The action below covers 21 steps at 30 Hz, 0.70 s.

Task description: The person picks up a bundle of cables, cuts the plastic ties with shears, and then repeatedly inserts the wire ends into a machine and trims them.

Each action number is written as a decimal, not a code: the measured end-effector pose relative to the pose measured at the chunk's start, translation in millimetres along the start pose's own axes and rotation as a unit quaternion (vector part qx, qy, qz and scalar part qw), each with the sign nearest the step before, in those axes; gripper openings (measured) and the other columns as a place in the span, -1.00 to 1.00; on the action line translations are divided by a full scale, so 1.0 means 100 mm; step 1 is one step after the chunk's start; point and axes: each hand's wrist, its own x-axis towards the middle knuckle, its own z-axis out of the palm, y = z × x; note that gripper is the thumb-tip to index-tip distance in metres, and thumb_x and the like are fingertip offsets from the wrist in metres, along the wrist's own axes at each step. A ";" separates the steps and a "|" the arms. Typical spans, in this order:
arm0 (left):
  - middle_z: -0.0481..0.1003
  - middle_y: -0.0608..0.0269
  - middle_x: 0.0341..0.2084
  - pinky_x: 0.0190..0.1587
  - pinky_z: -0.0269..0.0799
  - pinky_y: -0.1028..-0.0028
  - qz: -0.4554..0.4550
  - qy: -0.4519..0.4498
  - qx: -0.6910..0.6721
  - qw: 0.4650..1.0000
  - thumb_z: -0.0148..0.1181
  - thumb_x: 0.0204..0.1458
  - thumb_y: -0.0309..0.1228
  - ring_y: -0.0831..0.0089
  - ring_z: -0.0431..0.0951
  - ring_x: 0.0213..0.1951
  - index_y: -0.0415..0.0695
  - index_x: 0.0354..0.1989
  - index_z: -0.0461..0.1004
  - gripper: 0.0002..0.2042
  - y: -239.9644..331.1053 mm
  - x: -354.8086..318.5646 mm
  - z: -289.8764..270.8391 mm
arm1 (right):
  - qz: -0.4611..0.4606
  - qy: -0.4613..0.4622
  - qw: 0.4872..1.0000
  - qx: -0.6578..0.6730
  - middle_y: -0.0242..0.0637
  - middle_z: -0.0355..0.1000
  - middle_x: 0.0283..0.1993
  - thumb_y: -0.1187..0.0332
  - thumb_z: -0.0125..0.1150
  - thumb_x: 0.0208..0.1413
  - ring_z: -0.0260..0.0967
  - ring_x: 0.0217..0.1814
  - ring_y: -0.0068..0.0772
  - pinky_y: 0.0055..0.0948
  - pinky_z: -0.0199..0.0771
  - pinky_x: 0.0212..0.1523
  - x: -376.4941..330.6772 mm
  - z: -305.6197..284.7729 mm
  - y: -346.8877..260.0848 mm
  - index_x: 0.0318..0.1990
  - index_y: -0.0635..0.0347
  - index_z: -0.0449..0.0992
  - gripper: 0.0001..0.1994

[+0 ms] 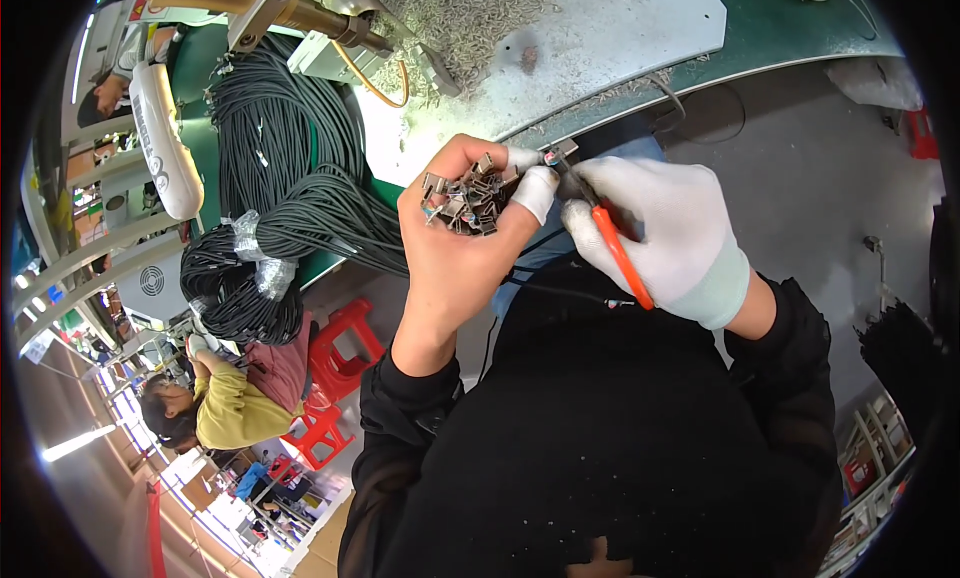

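One black shirt [620,428], five o'clock. Left hand [440,268] holds metal bits [470,198], too jumbled to count; right hand [665,233] grips one orange tool [622,258].

At ten o'clock, a white, elongated, round-ended housing [168,160] carries a row of dark printed characters [148,130] running lengthwise along its face, from its eleven o'clock end toward its five o'clock end. Nearer the five o'clock end, small rounded dark marks [160,181] stand in line with that row. The print is small and slants with the housing. No other lettering can be made out clearly.
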 end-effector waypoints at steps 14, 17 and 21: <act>0.45 0.37 -0.53 -0.49 0.25 0.65 -0.141 -0.034 -0.227 0.963 0.28 -0.07 -0.60 0.69 0.36 -0.57 -0.28 -0.29 0.48 -0.84 -0.36 0.12 -0.40 | 0.325 -0.247 0.850 0.333 -0.36 0.34 -0.65 0.39 0.11 0.06 0.27 -0.69 -0.66 -0.57 0.23 -0.64 0.23 0.20 -0.07 -0.34 0.28 0.49 -0.87; 0.46 0.31 -0.50 -0.50 0.28 0.59 -0.154 -0.012 -0.247 0.957 0.27 -0.06 -0.57 0.62 0.36 -0.58 -0.28 -0.25 0.46 -0.81 -0.54 0.23 -0.70 | -0.009 -0.065 0.992 0.105 -0.42 0.30 -0.68 0.33 0.08 0.12 0.22 -0.74 -0.71 -0.64 0.19 -0.67 0.19 0.46 0.21 -0.34 0.29 0.49 -0.81; 0.46 0.26 -0.48 -0.49 0.30 0.56 -0.139 0.038 -0.341 0.929 0.24 -0.03 -0.55 0.57 0.38 -0.55 -0.26 -0.20 0.42 -0.79 -0.59 0.45 -0.93 | 0.130 -0.126 0.976 0.121 -0.36 0.32 -0.68 0.28 0.06 0.15 0.25 -0.74 -0.64 -0.63 0.22 -0.68 0.71 0.26 0.21 -0.39 0.29 0.47 -0.77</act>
